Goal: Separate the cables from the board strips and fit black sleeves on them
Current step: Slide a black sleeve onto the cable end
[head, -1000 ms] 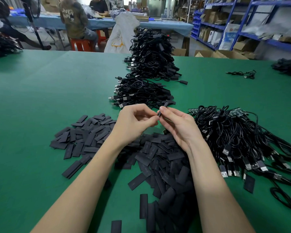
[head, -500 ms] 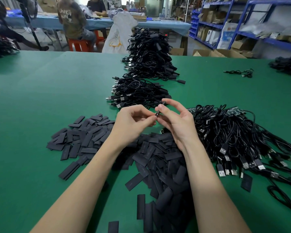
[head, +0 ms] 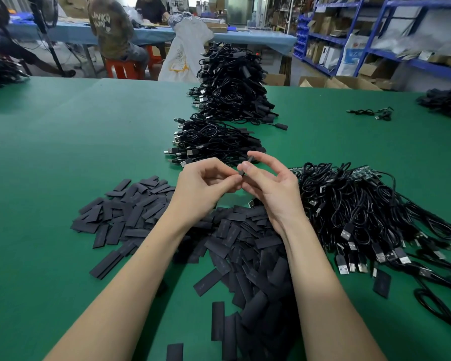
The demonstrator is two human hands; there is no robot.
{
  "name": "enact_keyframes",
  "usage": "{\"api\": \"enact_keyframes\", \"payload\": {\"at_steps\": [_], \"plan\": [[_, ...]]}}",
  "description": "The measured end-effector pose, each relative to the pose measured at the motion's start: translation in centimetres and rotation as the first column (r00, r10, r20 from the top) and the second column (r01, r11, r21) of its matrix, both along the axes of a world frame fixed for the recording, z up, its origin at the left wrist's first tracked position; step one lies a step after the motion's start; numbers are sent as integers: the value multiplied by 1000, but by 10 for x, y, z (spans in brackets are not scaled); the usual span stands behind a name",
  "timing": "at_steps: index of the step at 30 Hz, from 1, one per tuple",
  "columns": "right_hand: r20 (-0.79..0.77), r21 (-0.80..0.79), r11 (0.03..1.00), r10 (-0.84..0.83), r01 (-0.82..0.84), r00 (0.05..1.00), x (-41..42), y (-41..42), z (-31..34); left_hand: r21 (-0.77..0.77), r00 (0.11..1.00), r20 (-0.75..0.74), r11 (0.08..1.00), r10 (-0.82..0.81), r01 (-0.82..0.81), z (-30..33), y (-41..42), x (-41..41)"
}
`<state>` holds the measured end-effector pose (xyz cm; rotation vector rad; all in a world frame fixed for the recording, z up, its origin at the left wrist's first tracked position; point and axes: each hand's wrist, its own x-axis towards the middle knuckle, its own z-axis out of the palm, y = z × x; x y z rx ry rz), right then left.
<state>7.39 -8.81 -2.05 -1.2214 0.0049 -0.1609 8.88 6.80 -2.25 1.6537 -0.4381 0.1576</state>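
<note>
We hold both hands raised above the green table (head: 63,157), fingertips meeting; the left hand (head: 206,188) has its fingers curled, thumb and forefinger pinching the lower end of a small black sleeve (head: 246,166); the right hand (head: 268,186) pinches the same sleeve between thumb and forefinger, with its remaining fingers loosely arched and apart. The sleeve stands tilted between the two sets of fingertips, its upper end projecting past the right forefinger; we cannot tell whether a cable runs inside it.

Directly beneath the wrists lies the heap of loose sleeves (head: 245,246), flat black strips spreading to the left and towards us; one USB plug (head: 251,203) shows just under the right palm. To the right of the right forearm lies the bundle of unsleeved cables (head: 362,217), its plugs fanned out towards us, with board strips (head: 365,174) showing at its far edge. Beyond the hands sit two stacks of coiled cables: the near stack (head: 214,142) just past the fingertips; the tall stack (head: 232,82) behind it. Blue shelving (head: 375,35) stands at the far right.
</note>
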Motion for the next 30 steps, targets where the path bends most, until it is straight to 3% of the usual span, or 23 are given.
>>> {"api": "enact_keyframes", "payload": {"at_steps": [14, 17, 20, 23, 27, 30], "plan": [[-34, 69, 994, -82, 85, 996, 5, 0, -2, 51, 999, -50, 999, 14, -11, 2, -1, 3], [-56, 114, 985, -121, 127, 991, 5, -3, -1, 246, 998, -70, 969, -3, 20, 4, 4, 6], [-98, 192, 959, -194, 210, 976, 5, -7, 0, 512, 998, -55, 857, -30, 54, 6, 12, 9], [-134, 218, 941, -233, 258, 963, 4, -9, -1, 519, 1000, -25, 855, -17, 27, 10, 15, 7], [-179, 148, 959, -216, 243, 960, 4, -15, -1, 474, 990, 112, 871, 89, -132, 22, 15, 10], [-192, 121, 972, -176, 201, 966, 5, -20, -1, 491, 929, 319, 806, 187, -331, 44, 11, 31]]}}
